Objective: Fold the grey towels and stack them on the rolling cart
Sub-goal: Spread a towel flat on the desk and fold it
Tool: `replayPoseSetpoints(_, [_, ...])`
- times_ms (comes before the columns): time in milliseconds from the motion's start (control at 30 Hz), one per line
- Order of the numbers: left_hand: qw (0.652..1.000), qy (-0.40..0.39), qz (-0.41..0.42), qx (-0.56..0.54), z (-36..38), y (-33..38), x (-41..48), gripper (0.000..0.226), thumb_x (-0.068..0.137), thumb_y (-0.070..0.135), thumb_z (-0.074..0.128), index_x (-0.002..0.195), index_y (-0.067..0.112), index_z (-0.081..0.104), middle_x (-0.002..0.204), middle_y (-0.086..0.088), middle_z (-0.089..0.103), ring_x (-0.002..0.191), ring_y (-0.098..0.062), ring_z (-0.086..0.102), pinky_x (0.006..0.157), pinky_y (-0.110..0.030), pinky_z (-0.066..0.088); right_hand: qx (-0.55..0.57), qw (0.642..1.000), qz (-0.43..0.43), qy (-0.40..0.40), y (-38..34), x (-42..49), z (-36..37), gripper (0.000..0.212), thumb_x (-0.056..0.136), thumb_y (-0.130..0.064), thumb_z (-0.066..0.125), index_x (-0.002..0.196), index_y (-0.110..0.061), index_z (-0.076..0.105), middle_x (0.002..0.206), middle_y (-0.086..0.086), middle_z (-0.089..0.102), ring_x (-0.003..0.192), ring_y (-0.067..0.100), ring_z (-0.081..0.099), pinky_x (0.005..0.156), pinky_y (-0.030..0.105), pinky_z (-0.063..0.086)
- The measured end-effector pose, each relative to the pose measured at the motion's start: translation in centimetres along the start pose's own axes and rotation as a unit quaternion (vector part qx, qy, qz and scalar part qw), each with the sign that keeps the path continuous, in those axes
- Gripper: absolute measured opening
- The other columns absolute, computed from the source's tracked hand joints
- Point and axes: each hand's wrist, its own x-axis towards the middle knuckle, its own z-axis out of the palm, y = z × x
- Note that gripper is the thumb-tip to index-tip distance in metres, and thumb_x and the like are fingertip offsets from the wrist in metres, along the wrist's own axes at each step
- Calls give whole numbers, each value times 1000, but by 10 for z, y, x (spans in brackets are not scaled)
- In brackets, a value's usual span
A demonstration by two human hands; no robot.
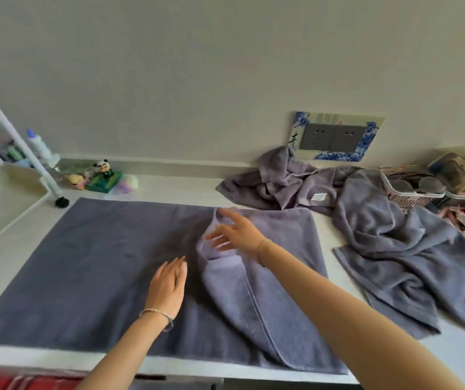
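Observation:
A large grey towel (90, 266) lies spread flat on the white counter, its right end folded over toward the middle. My left hand (169, 285) rests flat on the towel near its centre, fingers straight. My right hand (234, 232) reaches over the folded flap (234, 294) with fingers spread, touching its upper edge without a clear grip. Two more grey towels lie crumpled to the right: one (282, 181) at the back by the wall, one (400, 249) draped toward the counter's front. The white rolling cart (6, 198) stands at the left edge.
A panda figure on a green box (104, 175) and a bottle (38, 144) sit at the back left. A pink basket (411, 190) and clutter crowd the far right. A wall socket panel (335, 136) is behind the towels. The counter's front edge (57, 358) runs below the towel.

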Motion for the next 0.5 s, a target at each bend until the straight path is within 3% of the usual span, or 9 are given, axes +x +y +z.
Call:
replayPoseSetpoints(67, [1000, -10, 6, 19, -2, -19, 2, 79, 85, 59, 9, 135, 13, 49, 144, -8, 44, 138, -25, 32, 116, -29, 15, -51, 998, 26, 17, 24, 7, 5, 42, 96, -6, 48, 136, -7, 36, 81, 3, 65, 55, 3, 62, 59, 18, 50])
replayPoseSetpoints(133, [999, -22, 6, 47, 2, -34, 7, 93, 75, 65, 0, 137, 15, 47, 146, -7, 42, 138, -25, 31, 117, -32, 16, -100, 993, 48, 51, 44, 7, -6, 40, 94, -7, 52, 133, -5, 43, 84, 1, 65, 62, 4, 61, 63, 20, 50])
replayPoseSetpoints(300, [994, -59, 0, 91, 6, -46, 1, 67, 91, 53, 9, 145, 21, 31, 152, 0, 31, 142, -21, 23, 116, -35, 14, -170, 971, 129, 112, 76, -14, -26, 37, 89, -18, 63, 122, -8, 51, 107, 5, 57, 90, 20, 56, 80, 30, 46])
replayPoseSetpoints(367, [987, -55, 7, 149, 4, -48, -2, 81, 82, 62, -8, 148, 26, 23, 155, 4, 24, 144, -20, 15, 117, -40, 6, -174, 967, 144, 117, 89, -20, -26, 45, 84, -21, 69, 123, -11, 50, 116, 5, 58, 97, 20, 56, 87, 32, 47])
replayPoseSetpoints(433, [973, -50, 4, 224, 3, -57, -3, 112, 60, 70, -38, 149, 29, 15, 157, 5, 14, 146, -21, 6, 116, -47, -3, -159, 969, 155, 112, 96, -24, -20, 51, 83, -22, 71, 127, -12, 47, 118, 5, 58, 99, 20, 57, 89, 34, 49])
replayPoseSetpoints(500, [962, -62, -5, 267, 3, -68, -5, 126, 43, 66, -52, 150, 30, 5, 159, 6, 1, 146, -23, -3, 114, -51, -7, -137, 972, 157, 113, 97, -26, -11, 52, 84, -22, 70, 128, -13, 44, 114, 3, 57, 95, 19, 58, 79, 29, 51])
